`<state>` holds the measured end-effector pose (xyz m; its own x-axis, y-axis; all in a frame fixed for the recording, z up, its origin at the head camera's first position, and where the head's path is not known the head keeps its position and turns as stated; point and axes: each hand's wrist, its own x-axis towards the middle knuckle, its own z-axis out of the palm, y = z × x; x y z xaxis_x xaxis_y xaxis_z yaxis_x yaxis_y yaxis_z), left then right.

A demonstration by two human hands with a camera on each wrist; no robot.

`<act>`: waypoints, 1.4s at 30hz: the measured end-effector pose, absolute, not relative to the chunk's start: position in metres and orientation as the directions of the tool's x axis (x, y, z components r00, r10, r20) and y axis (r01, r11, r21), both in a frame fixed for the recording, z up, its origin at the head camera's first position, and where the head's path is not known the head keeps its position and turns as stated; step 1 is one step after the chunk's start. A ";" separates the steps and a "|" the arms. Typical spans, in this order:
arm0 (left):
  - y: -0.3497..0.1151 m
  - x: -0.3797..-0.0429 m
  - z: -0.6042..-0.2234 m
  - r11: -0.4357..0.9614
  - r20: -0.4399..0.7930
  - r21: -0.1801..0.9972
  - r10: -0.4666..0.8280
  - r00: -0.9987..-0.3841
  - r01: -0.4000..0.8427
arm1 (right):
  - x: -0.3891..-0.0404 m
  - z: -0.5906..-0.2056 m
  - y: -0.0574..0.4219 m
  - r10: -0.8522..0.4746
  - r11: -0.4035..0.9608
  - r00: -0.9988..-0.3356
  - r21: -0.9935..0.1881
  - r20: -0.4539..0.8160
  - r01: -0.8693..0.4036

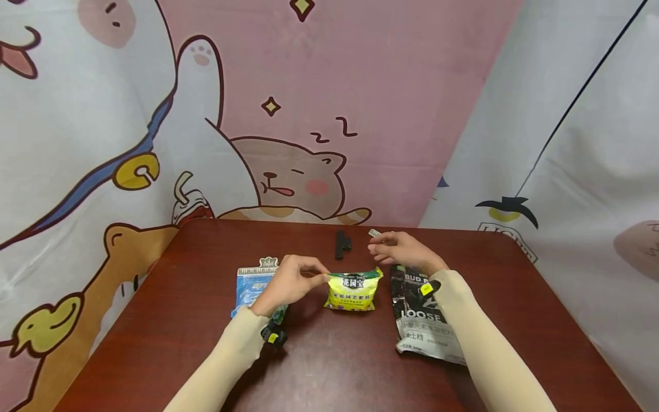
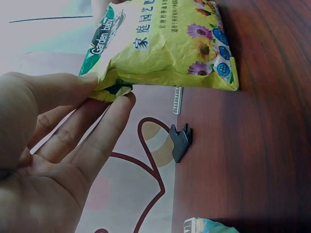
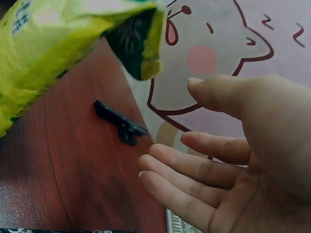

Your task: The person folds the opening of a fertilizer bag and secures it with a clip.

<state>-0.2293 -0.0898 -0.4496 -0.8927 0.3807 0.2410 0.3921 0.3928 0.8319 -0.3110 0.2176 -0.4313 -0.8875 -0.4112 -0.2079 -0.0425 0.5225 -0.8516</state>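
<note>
A small yellow and green bag of plant fertilizer (image 1: 352,293) stands near the middle of the table. My left hand (image 1: 294,280) pinches its upper left corner between thumb and fingers, as the left wrist view also shows with the fertilizer bag (image 2: 167,46). To the right of the bag and a little above it, my right hand (image 1: 404,250) is apart from it, fingers loosely extended and holding nothing. In the right wrist view the bag's green folded corner (image 3: 138,41) is near the thumb. A black clip (image 1: 340,245) lies behind the bag.
At the left, partly behind my left wrist, lies a blue bag (image 1: 250,288) with a pale ruler-like clip (image 1: 257,270) along its top. A black and silver pouch (image 1: 422,326) lies under my right forearm. Another pale clip (image 1: 374,233) shows near my right fingertips. A printed curtain (image 1: 391,114) backs the table.
</note>
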 end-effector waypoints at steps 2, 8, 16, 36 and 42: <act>-0.091 -0.229 -0.450 0.393 0.237 0.834 0.377 -0.895 0.386 | -0.318 -0.435 0.215 -0.430 0.520 -0.875 -0.853 -0.221 -0.040; -0.092 -0.229 -0.450 0.385 0.239 0.839 0.376 -0.895 0.385 | -0.337 -0.447 0.207 -0.444 0.531 -0.856 -0.847 -0.264 -0.015; -0.089 -0.230 -0.451 0.381 0.238 0.839 0.386 -0.891 0.389 | -0.352 -0.457 0.198 -0.431 0.568 -0.847 -0.823 -0.312 0.014; -0.088 -0.229 -0.450 0.373 0.244 0.843 0.376 -0.894 0.387 | -0.391 -0.473 0.168 -0.375 0.582 -0.851 -0.808 -0.369 0.094; -0.089 -0.229 -0.451 0.369 0.253 0.842 0.376 -0.892 0.394 | -0.395 -0.480 0.163 -0.351 0.601 -0.877 -0.797 -0.327 0.057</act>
